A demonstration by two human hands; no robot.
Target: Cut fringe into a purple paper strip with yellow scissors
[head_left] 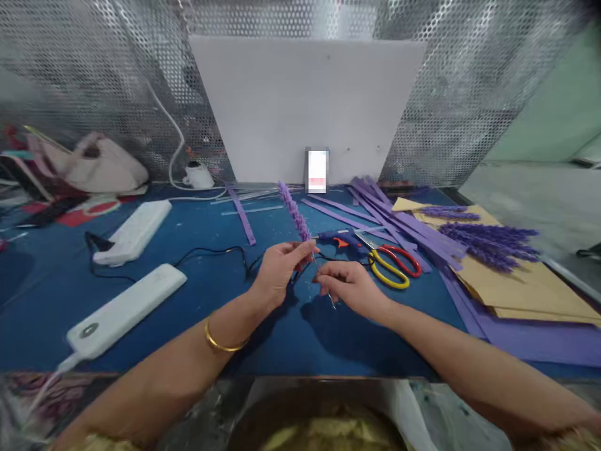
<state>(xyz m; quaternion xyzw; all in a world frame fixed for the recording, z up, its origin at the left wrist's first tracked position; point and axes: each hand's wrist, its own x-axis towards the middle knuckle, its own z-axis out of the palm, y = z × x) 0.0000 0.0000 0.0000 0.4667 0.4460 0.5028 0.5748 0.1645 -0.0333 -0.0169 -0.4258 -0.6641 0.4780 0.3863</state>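
My left hand (280, 268) pinches the lower end of a purple foam lavender sprig (293, 212) that points up and away from me. My right hand (348, 283) is closed on the thin wire stem (331, 300) just below it, fingers curled. Both hands hover over the blue table mat (197, 313) near its middle. A blue glue gun (339, 238) lies just beyond the hands, and scissors with red and yellow handles (393, 264) lie to the right of it. A gold bangle (220, 341) circles my left wrist.
Purple foam strips (389, 219) fan out at the right; finished lavender sprigs (488, 243) rest on brown paper (526, 288). Two white power strips (123, 312) (134, 232) and a black cable lie at the left. A white board (305, 106) and phone (317, 169) stand behind.
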